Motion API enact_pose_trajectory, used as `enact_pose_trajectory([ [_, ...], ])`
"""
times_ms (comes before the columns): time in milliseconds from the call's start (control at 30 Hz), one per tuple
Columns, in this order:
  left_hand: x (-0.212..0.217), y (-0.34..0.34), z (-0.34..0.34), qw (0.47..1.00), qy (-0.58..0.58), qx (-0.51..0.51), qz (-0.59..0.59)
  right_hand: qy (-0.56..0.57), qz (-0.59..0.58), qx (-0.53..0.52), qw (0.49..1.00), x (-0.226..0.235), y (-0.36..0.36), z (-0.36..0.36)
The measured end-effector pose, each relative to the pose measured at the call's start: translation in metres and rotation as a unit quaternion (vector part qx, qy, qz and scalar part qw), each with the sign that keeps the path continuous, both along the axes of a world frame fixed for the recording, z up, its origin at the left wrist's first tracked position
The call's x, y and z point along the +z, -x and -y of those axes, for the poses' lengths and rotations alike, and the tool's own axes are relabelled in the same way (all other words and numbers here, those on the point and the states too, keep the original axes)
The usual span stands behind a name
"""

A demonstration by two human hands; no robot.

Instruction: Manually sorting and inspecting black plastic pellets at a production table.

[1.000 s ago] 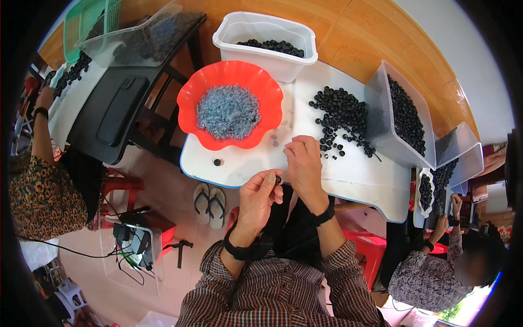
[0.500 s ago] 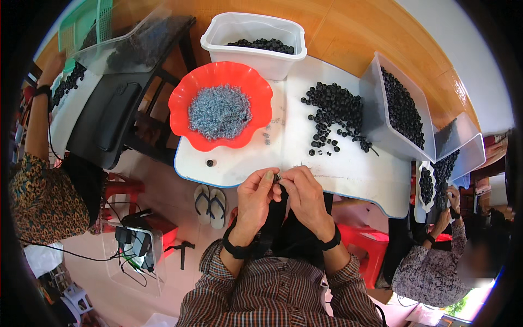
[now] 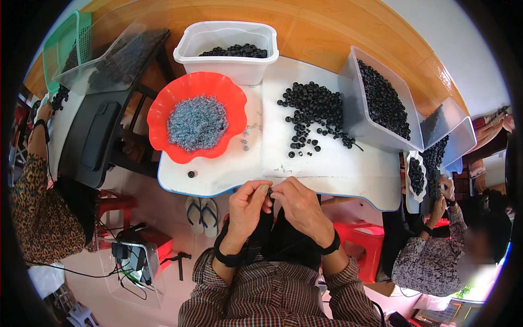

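Observation:
Just off the table's front edge, my left hand [image 3: 246, 210] and my right hand [image 3: 303, 210] meet fingertip to fingertip. Both pinch a small black round piece [image 3: 271, 193], mostly covered by the fingers. It resembles the loose black bead-like pieces [image 3: 311, 103] heaped on the white table [image 3: 261, 169]. Ahead and to the left sits a red scalloped bowl [image 3: 158, 114] holding many tiny clear bluish pieces [image 3: 196, 122]. One black piece [image 3: 191, 174] lies alone near the front left edge of the table.
A white tub [image 3: 226, 66] with black pieces stands at the back. On the right, a tilted translucent bin [image 3: 359, 117] is full of them. Co-workers sit at left [image 3: 49, 218] and right [image 3: 427, 267]. A red stool [image 3: 362, 248] and a pair of flip-flops [image 3: 201, 215] are below.
The whole view has shifted, so the table and its contents appear further left and slightly lower. My hands stay together, still pinching the small black piece.

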State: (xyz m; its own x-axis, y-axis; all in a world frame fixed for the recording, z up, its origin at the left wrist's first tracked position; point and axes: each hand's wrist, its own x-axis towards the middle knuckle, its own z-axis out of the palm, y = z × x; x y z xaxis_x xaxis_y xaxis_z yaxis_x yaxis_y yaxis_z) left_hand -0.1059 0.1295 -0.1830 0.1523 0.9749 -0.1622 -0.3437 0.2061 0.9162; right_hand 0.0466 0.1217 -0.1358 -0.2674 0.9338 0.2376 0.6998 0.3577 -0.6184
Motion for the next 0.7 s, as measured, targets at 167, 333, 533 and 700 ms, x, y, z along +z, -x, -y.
enact_pose_trajectory([
  [167, 0.001, -0.001, -0.002, 0.995, 0.048, -0.048, 0.073, -0.006, -0.065, -0.014, 0.998, -0.002, -0.005, 0.002],
  [333, -0.005, -0.006, -0.001, 0.98, 0.099, -0.052, 0.162, -0.009, -0.104, -0.035, 0.994, -0.011, -0.005, 0.007],
  [533, -0.005, -0.009, 0.0, 0.978, 0.088, -0.057, 0.178, -0.034, -0.113, -0.052, 0.992, -0.014, -0.005, 0.008],
  [700, -0.004, -0.011, 0.001, 0.98, 0.082, -0.043, 0.179, -0.045, -0.115, -0.057, 0.991, -0.011, -0.003, 0.009],
])
